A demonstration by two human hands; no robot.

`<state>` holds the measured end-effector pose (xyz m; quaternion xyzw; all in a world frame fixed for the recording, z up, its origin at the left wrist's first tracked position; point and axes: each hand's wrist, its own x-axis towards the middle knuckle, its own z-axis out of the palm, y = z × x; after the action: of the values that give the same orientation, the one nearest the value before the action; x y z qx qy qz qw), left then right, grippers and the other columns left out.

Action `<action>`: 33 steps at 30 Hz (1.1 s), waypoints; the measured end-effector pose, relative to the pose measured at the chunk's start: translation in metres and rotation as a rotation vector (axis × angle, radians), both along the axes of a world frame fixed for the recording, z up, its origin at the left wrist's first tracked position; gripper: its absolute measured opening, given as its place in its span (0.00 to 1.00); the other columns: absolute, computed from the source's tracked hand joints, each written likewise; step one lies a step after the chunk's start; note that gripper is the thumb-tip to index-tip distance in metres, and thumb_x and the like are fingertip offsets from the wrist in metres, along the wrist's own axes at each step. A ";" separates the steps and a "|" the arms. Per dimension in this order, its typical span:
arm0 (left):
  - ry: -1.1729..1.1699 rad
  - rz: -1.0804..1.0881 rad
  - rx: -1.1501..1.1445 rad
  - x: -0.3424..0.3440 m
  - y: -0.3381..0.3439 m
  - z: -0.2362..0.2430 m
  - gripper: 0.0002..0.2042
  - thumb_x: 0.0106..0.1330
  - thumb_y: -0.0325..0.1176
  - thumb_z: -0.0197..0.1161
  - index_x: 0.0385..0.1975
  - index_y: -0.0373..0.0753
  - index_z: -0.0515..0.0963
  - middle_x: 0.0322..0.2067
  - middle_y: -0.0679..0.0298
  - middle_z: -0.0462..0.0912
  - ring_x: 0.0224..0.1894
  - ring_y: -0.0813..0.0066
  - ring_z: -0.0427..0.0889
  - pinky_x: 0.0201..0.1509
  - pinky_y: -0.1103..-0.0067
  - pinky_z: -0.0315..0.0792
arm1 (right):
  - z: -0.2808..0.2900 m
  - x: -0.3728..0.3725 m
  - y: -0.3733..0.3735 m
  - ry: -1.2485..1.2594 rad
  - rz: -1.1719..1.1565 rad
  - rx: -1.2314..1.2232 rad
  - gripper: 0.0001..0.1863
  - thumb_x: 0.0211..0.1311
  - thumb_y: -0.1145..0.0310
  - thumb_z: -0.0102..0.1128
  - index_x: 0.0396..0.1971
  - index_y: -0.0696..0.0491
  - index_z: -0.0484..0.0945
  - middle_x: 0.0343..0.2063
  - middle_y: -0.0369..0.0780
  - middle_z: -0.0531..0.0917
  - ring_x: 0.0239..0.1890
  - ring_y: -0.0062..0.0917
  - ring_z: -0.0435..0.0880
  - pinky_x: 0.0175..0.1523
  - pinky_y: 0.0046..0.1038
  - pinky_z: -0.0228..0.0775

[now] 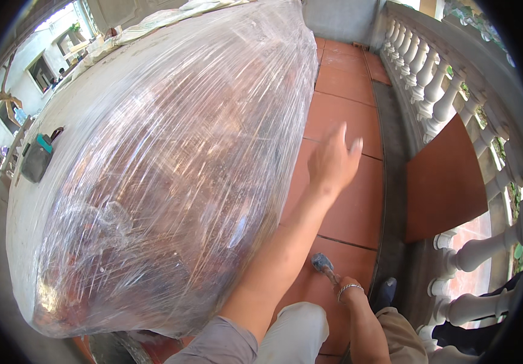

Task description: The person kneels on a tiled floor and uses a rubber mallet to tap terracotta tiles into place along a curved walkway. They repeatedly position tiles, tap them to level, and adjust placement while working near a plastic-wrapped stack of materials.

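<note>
My left hand [335, 159] reaches forward above the red-brown floor tiles [340, 115], with nothing in it. Its index finger and thumb are stretched apart; the other fingers are partly hidden by the back of the hand. Lower down, my right hand [350, 290], with a bracelet at the wrist, is closed round the short handle of a mallet [322, 262]. The mallet's grey, worn head is held low over the tiles or rests on them; I cannot tell which. My knees [301, 330] show at the lower edge.
A bulky object wrapped in clear plastic film [176, 158] fills the left side. At right, a loose red-brown tile [446, 182] leans on the white balustrade [437, 100]. A dark groove [392, 182] runs along the tiles. A black-and-teal device [38, 158] sits far left.
</note>
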<state>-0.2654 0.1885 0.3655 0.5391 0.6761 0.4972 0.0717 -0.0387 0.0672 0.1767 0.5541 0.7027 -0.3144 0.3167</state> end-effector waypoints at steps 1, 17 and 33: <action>0.130 0.062 0.093 -0.016 0.027 0.033 0.29 0.66 0.45 0.60 0.61 0.32 0.70 0.57 0.43 0.75 0.59 0.47 0.75 0.62 0.61 0.69 | 0.003 0.000 0.006 0.017 0.042 -0.016 0.26 0.67 0.62 0.53 0.65 0.47 0.68 0.48 0.50 0.83 0.53 0.46 0.81 0.58 0.41 0.74; 0.780 0.522 -0.965 -0.342 0.154 0.217 0.54 0.57 0.73 0.51 0.74 0.37 0.45 0.69 0.36 0.57 0.71 0.42 0.59 0.73 0.59 0.57 | 0.013 -0.025 0.046 0.001 0.016 -0.252 0.26 0.66 0.69 0.51 0.65 0.49 0.67 0.51 0.47 0.83 0.54 0.40 0.83 0.53 0.38 0.78; 0.832 0.574 -0.913 -0.332 0.151 0.214 0.33 0.71 0.44 0.56 0.74 0.48 0.52 0.70 0.48 0.56 0.71 0.47 0.56 0.68 0.48 0.57 | 0.044 0.014 0.144 -0.045 -0.325 -0.535 0.35 0.70 0.64 0.50 0.74 0.37 0.50 0.49 0.52 0.82 0.50 0.46 0.83 0.51 0.42 0.78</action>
<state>-0.5971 0.3400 0.5793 0.4004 0.9057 -0.0874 -0.1088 -0.0245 0.2112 0.2208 0.5630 0.4899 -0.5223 0.4126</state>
